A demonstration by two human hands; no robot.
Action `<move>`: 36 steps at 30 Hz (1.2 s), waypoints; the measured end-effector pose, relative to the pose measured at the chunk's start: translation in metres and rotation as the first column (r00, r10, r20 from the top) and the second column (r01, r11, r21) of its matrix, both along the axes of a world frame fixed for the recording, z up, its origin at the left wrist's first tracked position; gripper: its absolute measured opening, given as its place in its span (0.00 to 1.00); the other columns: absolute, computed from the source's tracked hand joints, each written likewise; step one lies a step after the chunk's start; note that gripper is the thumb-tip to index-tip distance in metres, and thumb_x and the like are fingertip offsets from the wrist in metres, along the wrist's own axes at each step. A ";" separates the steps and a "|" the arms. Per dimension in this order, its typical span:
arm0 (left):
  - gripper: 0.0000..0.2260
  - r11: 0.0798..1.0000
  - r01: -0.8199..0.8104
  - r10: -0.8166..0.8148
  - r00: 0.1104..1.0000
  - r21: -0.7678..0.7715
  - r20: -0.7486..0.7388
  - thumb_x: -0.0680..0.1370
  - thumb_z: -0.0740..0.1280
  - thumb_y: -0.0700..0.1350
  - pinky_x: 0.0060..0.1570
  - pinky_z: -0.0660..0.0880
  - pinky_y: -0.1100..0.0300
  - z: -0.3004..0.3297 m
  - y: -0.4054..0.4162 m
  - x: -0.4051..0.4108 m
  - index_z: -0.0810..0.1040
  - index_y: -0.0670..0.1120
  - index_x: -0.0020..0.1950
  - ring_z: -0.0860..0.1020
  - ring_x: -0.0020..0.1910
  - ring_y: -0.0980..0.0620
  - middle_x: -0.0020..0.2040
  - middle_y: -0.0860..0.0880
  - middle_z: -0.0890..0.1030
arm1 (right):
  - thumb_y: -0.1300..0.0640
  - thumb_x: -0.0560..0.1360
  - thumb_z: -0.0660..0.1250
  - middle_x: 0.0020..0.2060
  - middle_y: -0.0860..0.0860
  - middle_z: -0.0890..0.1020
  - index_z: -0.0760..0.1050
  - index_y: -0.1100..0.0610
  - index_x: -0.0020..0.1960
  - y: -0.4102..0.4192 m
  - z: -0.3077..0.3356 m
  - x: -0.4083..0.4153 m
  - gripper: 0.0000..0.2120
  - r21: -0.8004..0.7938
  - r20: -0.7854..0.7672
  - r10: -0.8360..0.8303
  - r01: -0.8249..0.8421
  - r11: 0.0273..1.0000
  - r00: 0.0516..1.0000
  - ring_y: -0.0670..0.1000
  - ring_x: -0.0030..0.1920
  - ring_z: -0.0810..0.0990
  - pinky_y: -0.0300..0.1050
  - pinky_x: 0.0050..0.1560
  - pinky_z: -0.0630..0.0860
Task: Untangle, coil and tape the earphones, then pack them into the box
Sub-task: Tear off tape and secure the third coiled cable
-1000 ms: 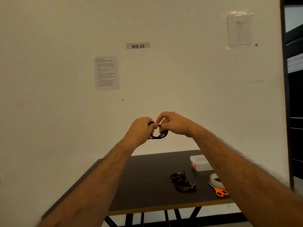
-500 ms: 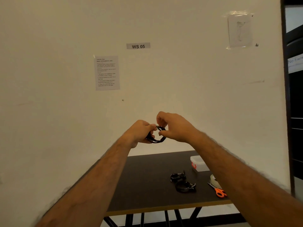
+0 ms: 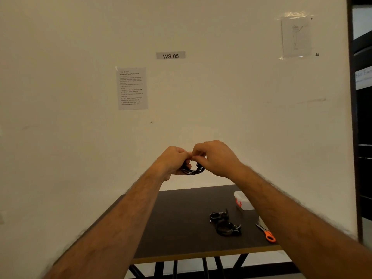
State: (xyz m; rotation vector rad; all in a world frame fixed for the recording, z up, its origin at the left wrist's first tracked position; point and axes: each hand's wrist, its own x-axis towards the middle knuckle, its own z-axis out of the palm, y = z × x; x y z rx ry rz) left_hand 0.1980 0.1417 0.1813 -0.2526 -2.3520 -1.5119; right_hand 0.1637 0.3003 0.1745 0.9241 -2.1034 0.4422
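In the head view, the left hand (image 3: 174,160) and right hand (image 3: 214,159) both pinched the black earphones (image 3: 192,170) in mid-air above the table (image 3: 181,218); coiling seemed underway; taping would come next, needing the scissors (image 3: 265,232).

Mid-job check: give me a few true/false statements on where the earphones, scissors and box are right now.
1. Both hands, left hand and right hand, hold a black earphone coil above the table. True.
2. The scissors are in the right hand. False: they lie on the table.
3. Two other coiled earphones lie on the table. True.
4. The held coil is inside the box. False: it is held in the air.
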 end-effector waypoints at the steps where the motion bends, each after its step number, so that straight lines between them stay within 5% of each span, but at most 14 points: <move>1: 0.11 1.000 -0.003 0.003 1.000 0.003 0.002 0.81 0.66 0.46 0.37 0.78 0.60 -0.001 0.000 0.000 0.78 0.42 0.41 0.78 0.34 0.54 0.35 0.48 0.78 | 0.51 0.78 0.67 0.42 0.47 0.85 0.81 0.53 0.47 0.000 0.000 0.000 0.07 -0.040 0.048 0.017 -0.015 0.999 0.999 0.48 0.42 0.81 0.49 0.47 0.80; 9: 0.11 1.000 0.018 -0.018 1.000 -0.008 0.006 0.83 0.62 0.45 0.38 0.77 0.60 -0.010 -0.002 -0.002 0.82 0.42 0.50 0.77 0.38 0.54 0.38 0.47 0.78 | 0.56 0.72 0.73 0.36 0.50 0.83 0.79 0.57 0.39 -0.003 0.006 -0.001 0.06 -0.274 0.414 0.138 -0.022 0.962 0.900 0.51 0.40 0.83 0.47 0.44 0.82; 11: 0.11 0.998 0.026 -0.027 0.999 -0.055 -0.018 0.83 0.62 0.46 0.38 0.76 0.61 -0.012 -0.004 -0.003 0.82 0.45 0.46 0.77 0.37 0.54 0.37 0.48 0.77 | 0.57 0.73 0.73 0.36 0.50 0.84 0.78 0.58 0.39 0.000 0.010 0.000 0.07 -0.328 0.562 0.207 -0.015 0.945 0.801 0.49 0.38 0.84 0.42 0.40 0.79; 15: 0.10 0.994 0.057 -0.061 0.997 -0.094 -0.045 0.82 0.63 0.46 0.38 0.76 0.62 -0.015 -0.008 -0.003 0.83 0.45 0.49 0.76 0.36 0.55 0.36 0.48 0.78 | 0.57 0.74 0.73 0.40 0.50 0.86 0.78 0.57 0.43 0.010 0.014 -0.004 0.05 -0.402 0.765 0.313 0.038 0.915 0.562 0.50 0.42 0.85 0.52 0.52 0.80; 22: 0.04 0.964 0.069 -0.101 0.988 -0.256 -0.113 0.79 0.68 0.46 0.40 0.77 0.65 -0.021 -0.004 -0.005 0.82 0.48 0.49 0.79 0.38 0.55 0.38 0.48 0.82 | 0.62 0.75 0.71 0.44 0.54 0.84 0.79 0.57 0.42 0.023 0.002 -0.019 0.03 -0.505 0.848 0.479 0.075 0.860 0.226 0.55 0.48 0.82 0.60 0.60 0.77; 28: 0.04 0.961 0.051 -0.088 0.988 -0.272 -0.123 0.79 0.69 0.46 0.36 0.74 0.69 -0.028 -0.004 -0.008 0.83 0.49 0.49 0.80 0.38 0.56 0.40 0.48 0.83 | 0.62 0.73 0.72 0.46 0.54 0.81 0.80 0.56 0.43 0.019 -0.002 -0.021 0.02 -0.460 0.858 0.427 0.059 0.886 0.285 0.54 0.48 0.81 0.55 0.51 0.80; 32: 0.06 0.979 0.075 -0.094 0.991 -0.190 -0.091 0.81 0.67 0.46 0.35 0.74 0.68 -0.029 -0.006 -0.008 0.83 0.47 0.51 0.80 0.39 0.57 0.41 0.47 0.82 | 0.61 0.73 0.72 0.42 0.52 0.83 0.80 0.56 0.45 0.019 -0.004 -0.022 0.02 -0.480 0.826 0.458 -0.015 0.877 0.328 0.52 0.46 0.81 0.55 0.53 0.79; 36: 0.09 0.993 0.021 -0.029 0.997 -0.115 -0.071 0.80 0.65 0.44 0.34 0.75 0.66 -0.030 -0.002 -0.010 0.84 0.43 0.47 0.79 0.35 0.56 0.37 0.46 0.81 | 0.61 0.73 0.74 0.41 0.52 0.85 0.81 0.57 0.47 0.017 -0.011 -0.023 0.05 -0.457 0.719 0.445 -0.119 0.882 0.535 0.52 0.45 0.84 0.55 0.56 0.80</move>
